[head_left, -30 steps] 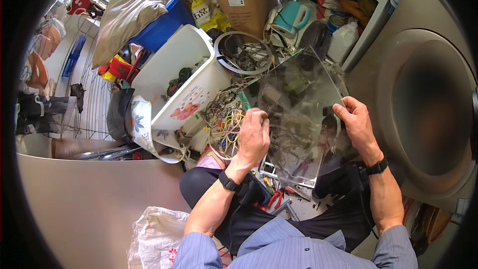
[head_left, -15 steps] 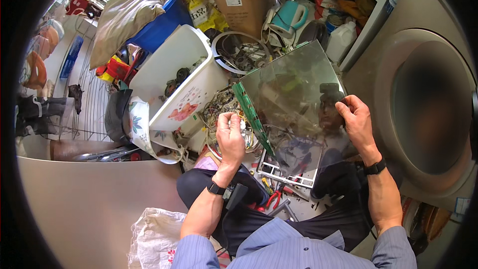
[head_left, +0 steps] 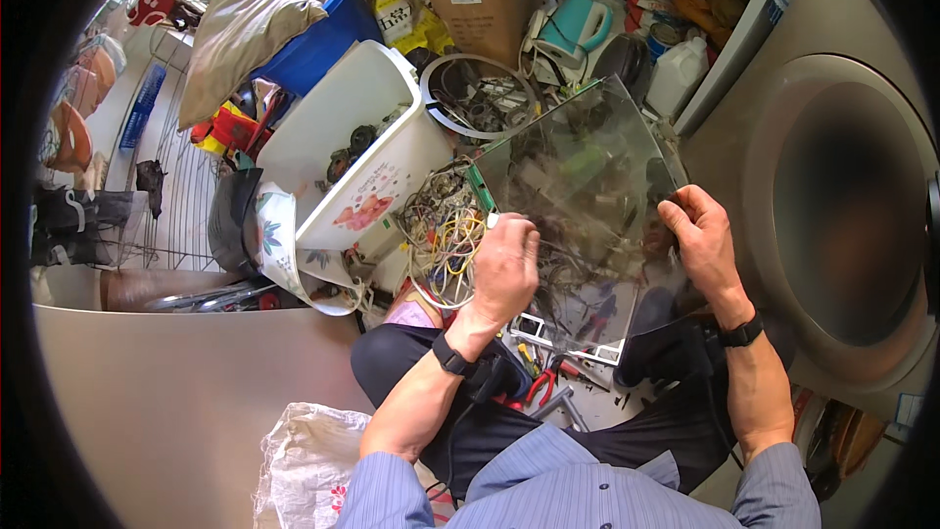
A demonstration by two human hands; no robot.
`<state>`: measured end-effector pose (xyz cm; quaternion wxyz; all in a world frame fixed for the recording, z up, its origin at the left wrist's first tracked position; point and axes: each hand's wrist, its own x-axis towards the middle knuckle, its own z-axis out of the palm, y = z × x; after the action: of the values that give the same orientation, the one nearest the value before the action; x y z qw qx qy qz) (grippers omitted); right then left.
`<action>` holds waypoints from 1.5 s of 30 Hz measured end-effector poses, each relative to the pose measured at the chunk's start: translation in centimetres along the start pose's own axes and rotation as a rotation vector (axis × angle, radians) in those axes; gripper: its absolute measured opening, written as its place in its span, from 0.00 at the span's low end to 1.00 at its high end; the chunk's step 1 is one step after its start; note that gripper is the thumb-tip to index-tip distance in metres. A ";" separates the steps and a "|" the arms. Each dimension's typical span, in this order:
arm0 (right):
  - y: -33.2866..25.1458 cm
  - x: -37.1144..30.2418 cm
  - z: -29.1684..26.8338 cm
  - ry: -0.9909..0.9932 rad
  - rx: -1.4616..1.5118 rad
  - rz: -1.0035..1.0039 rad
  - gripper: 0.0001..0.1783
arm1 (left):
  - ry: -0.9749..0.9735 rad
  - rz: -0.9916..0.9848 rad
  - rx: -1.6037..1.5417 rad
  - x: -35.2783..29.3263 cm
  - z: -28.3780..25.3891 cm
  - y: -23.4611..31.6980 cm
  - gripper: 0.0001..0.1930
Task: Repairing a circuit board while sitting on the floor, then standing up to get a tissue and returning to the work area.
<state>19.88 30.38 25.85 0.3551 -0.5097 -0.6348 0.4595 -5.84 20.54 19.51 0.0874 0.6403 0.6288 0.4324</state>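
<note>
A thin, dark, see-through screen panel (head_left: 578, 167) is held up in front of me, tilted. My right hand (head_left: 700, 235) pinches its right edge between thumb and fingers. Along the panel's left edge runs a narrow green circuit board (head_left: 480, 188), its lower part hidden behind my left hand. My left hand (head_left: 506, 269) is closed at that edge, over the panel's lower left side; what its fingers hold, if anything, is hidden. Beneath the panel a white frame (head_left: 607, 351) shows between my knees.
Left stands a white bin (head_left: 392, 171) with dark parts inside; beside it lies a heap of tangled cables (head_left: 446, 235). Red-handled pliers (head_left: 539, 389) and other tools lie on the floor. A front-loading washing machine (head_left: 759, 171) borders my right. A teal kettle (head_left: 576, 24) stands behind.
My left hand has moved right, across the panel's lower left edge. Less of the green circuit board shows now. My right hand keeps its grip in nearly the same place.
</note>
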 end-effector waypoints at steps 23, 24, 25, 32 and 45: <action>1.7 1.0 -0.9 -0.028 0.215 0.094 0.13 | 0.148 -0.929 -1.280 3.5 -4.9 -5.7 0.28; 1.7 1.0 -1.2 -0.030 0.205 0.104 0.13 | 0.146 -0.925 -1.287 3.9 -5.2 -4.6 0.28; 1.8 1.0 -1.3 -0.029 0.201 0.101 0.13 | 0.053 -0.880 -1.457 4.0 -5.6 -3.7 0.28; 2.0 0.9 -0.8 -0.112 0.204 0.126 0.11 | 0.030 -0.915 -1.292 3.0 -6.8 -1.9 0.10; 5.4 1.9 1.5 -0.272 0.264 0.232 0.10 | -0.035 -0.724 -1.315 2.3 -8.1 -1.2 0.10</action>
<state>19.81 32.26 20.24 0.2746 -0.4617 -0.5482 0.6410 -12.53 19.32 24.70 0.5988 0.2160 0.4105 0.6529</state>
